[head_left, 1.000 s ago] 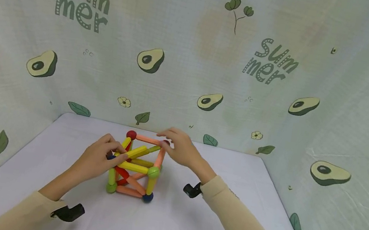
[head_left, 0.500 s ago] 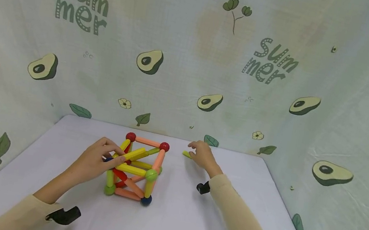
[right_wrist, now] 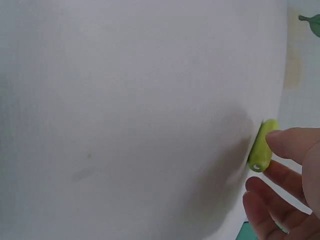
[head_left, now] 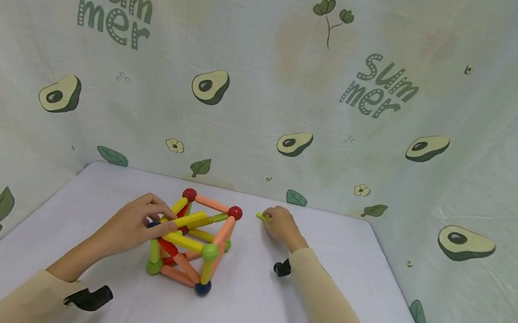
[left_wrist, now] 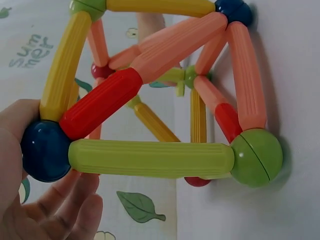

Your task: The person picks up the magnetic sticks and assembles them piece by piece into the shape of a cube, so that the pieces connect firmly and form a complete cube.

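A frame of magnetic rods and balls [head_left: 186, 242] stands on the white table, left of centre. My left hand [head_left: 134, 223] grips its upper left corner, around the dark blue ball [left_wrist: 46, 151] and the ends of the yellow rods [head_left: 191, 220]. In the left wrist view a light green rod [left_wrist: 150, 157] runs from that ball to a green ball [left_wrist: 256, 157]. Farther right, my right hand [head_left: 283, 226] pinches a short light green rod [right_wrist: 262, 147] between thumb and fingers, low at the tabletop. The fingers partly cover this rod.
The white tabletop [head_left: 234, 316] ends at a hanging cloth [head_left: 265, 61] printed with avocados and leaves at the back and sides. Black wrist cameras [head_left: 90, 297] sit under both sleeves.
My right hand has left the frame's far red ball, moved right to the loose green rod and taken hold of it. The frame has turned slightly under my left hand.
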Available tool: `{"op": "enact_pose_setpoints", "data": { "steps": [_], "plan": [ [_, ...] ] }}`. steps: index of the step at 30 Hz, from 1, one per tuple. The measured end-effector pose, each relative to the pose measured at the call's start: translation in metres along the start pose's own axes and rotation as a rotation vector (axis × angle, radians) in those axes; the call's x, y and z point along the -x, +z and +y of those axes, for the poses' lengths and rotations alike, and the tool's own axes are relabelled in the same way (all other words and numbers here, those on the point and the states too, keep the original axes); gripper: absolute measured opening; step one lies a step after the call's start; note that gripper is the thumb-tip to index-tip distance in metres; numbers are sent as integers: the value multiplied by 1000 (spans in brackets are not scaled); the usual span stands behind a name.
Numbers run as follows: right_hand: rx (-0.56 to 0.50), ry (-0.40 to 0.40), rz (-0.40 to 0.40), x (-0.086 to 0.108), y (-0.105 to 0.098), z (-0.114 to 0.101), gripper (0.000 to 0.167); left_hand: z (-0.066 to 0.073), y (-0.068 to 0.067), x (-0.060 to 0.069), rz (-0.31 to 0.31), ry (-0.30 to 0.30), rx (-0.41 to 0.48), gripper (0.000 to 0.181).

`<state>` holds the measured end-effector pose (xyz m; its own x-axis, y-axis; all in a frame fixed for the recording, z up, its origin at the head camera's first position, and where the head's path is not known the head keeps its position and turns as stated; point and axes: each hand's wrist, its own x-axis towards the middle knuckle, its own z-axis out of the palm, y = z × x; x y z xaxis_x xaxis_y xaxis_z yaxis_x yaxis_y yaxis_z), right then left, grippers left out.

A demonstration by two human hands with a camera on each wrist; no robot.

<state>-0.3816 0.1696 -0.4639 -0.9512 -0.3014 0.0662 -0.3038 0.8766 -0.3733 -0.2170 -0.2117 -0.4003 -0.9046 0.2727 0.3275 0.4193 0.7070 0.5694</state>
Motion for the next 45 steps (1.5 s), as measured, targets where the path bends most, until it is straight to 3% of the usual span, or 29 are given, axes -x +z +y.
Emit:
{"op": "enact_pose_setpoints", "data": {
  "steps": [5, 12, 24, 31, 38, 42, 45],
  "plan": [
    [-26, -5, -2, -1, 5, 5, 17, -2, 1, 0, -18, 12, 18, 19],
    [-30, 17, -6, -1, 10, 8, 23, -4, 3, 0, -26, 24, 14, 21],
    [-42, 18, 40, -2, 12, 6, 20, -3, 4, 0, -25, 19, 18, 22],
    [-31, -1, -6, 2, 6, 6, 26, -4, 4, 0, -17, 19, 11, 18],
    [3, -57, -27, 11, -3, 2, 22, -5, 5, -1, -22, -4, 2, 18],
    [-11, -129, 34, 15, -23, -12, 20, -4, 4, -1, -25, 0, 3, 18],
    [-10, -235, 101, 19, -43, -29, 21, -1, 1, -2, -25, 0, -1, 17]
  ]
}}
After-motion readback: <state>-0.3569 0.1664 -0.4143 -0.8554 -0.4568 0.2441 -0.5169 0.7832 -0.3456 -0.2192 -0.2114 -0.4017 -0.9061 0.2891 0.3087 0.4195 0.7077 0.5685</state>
